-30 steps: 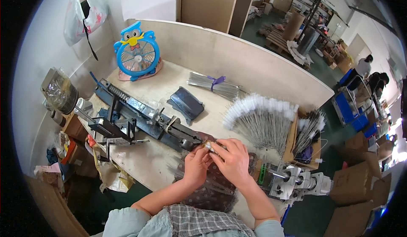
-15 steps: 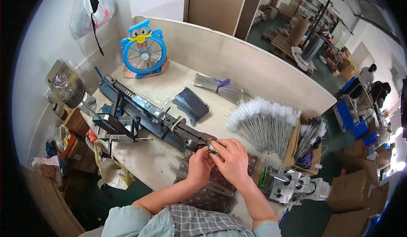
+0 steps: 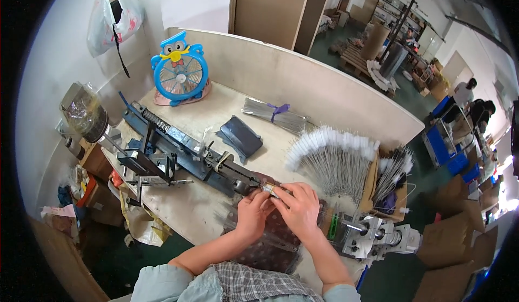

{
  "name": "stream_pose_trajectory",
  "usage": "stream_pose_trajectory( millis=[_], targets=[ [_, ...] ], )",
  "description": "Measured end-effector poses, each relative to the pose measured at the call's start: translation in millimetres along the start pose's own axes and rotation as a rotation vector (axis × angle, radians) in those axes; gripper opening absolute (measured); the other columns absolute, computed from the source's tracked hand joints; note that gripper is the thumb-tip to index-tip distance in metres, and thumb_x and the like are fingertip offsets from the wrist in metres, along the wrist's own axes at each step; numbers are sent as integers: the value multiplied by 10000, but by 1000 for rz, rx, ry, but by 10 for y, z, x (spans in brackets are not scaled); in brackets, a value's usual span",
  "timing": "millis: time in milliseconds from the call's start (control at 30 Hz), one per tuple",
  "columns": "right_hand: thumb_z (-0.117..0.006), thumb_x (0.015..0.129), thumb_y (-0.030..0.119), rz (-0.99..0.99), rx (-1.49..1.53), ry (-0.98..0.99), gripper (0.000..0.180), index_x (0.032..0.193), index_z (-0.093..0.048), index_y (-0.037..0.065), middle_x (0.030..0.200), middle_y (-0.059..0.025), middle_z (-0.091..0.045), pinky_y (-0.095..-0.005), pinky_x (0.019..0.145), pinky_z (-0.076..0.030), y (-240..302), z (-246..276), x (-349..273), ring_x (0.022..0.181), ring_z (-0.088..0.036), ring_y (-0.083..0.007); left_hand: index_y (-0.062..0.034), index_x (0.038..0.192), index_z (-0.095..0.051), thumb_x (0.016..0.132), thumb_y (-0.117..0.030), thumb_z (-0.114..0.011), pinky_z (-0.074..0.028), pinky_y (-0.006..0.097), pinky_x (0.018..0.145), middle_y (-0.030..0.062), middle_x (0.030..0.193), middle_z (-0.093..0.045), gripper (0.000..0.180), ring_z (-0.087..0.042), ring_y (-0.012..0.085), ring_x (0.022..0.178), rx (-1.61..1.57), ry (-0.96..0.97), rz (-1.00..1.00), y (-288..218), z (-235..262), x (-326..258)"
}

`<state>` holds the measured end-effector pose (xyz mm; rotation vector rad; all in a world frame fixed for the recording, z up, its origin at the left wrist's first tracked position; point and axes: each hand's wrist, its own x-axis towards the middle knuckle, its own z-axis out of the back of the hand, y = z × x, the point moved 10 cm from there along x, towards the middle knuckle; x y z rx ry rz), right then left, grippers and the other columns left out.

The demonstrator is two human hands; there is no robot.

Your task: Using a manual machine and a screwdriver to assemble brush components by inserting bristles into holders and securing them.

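Observation:
Both hands meet at the near right end of a long dark metal bench fixture. My left hand is closed, its thumb and fingertips pinched together beside the fixture's rounded end. From the right, my right hand reaches in, thumb and fingers bent and closed at the same spot. A small whitish and tan piece shows at the fingertips; its kind is too small to tell. Under the hands and wrists lie a dark spotted cloth and thin wire stems.
Wire brushes with white tips fan out at the right, beside a carton of more brushes. A tied wire bundle, dark pouch and blue toy-shaped fan stand farther back. A metal machine sits at the right edge.
The view has shifted slightly. My right fingers have moved a little right and lower relative to the fixture, and more of the small whitish and tan piece shows.

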<state>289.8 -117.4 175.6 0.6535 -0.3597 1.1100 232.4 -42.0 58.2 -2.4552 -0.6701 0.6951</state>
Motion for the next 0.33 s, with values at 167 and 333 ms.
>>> stream_pose_trajectory(
  millis=[167,333],
  targets=[
    [-734,690,188,-4,20,10,266,951,-694,160,946,8,-623,-347,750,-432,14,37,51,925,-563,-189,-35,934,-538,890,-117,-542,-480,317,793,44,903,-582,93,-583,133,839,23,25,19,72,91,75],
    [-729,694,179,4,40,-14,282,973,-690,165,966,0,-623,-354,764,-425,-22,-27,14,937,-562,-194,-33,905,-527,882,-110,-554,-475,301,789,30,844,-573,85,-573,109,798,-25,-3,7,9,18,23]
  ],
)
